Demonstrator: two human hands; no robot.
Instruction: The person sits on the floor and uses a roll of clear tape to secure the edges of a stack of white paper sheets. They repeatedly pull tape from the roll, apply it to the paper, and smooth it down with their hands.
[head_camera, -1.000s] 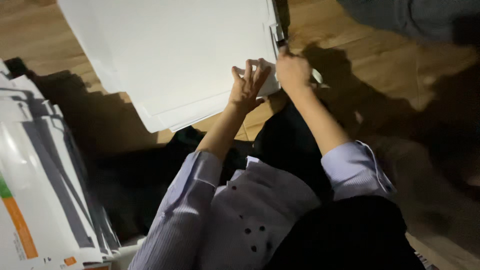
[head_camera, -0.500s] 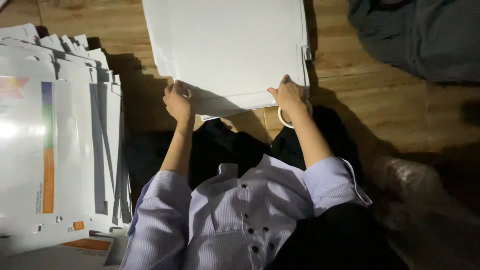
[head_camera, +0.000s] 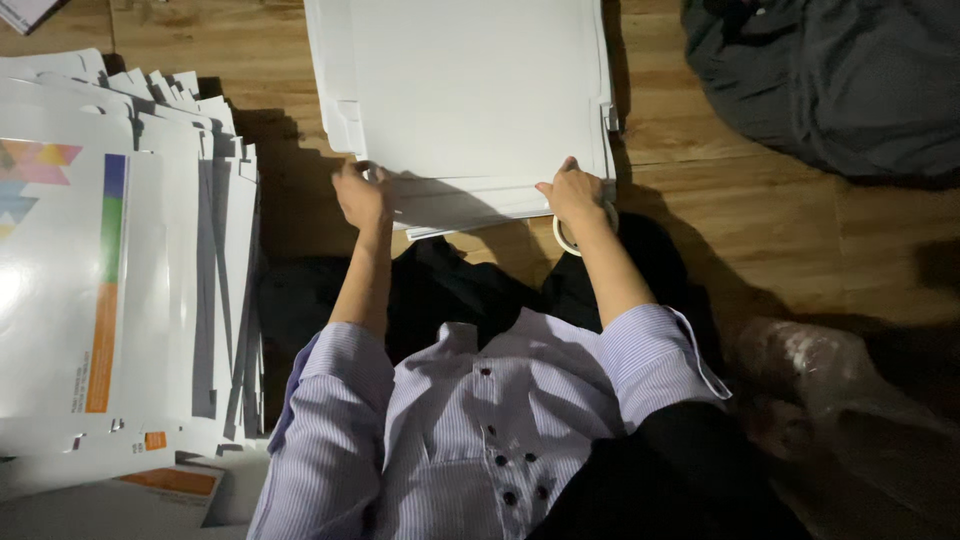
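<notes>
Since the earlier frames, the stack of white card sheets (head_camera: 470, 100) had swung from a slanted lie to square in front of the person, and both hands had shifted from its right corner to its near edge, one at each side. The view itself had also shifted, bringing more of the left-hand pile into sight.

The stack lay flat on the wooden floor (head_camera: 760, 230), its sheets slightly fanned at the near edge, with small tabs showing along its left and right sides. The left hand (head_camera: 360, 195) was closed over the near left corner, fingers curled onto the sheets. The right hand (head_camera: 573, 195) gripped the near right corner, thumb on top and fingers underneath. A white tape roll (head_camera: 566, 236) sat just below the right hand, touching the wrist; whether it hung on the wrist or rested on the floor could not be determined.

Both forearms were bare, with striped lilac shirt sleeves (head_camera: 335, 400) pushed up to the elbows. To the person's left, a fanned pile of printed flat cartons (head_camera: 120, 290), white with coloured bands, lay well apart from the stack. A dark grey cloth (head_camera: 830, 80) lay on the floor at upper right. A crumpled clear plastic wrap (head_camera: 830, 370) lay to the right, near the elbow.
</notes>
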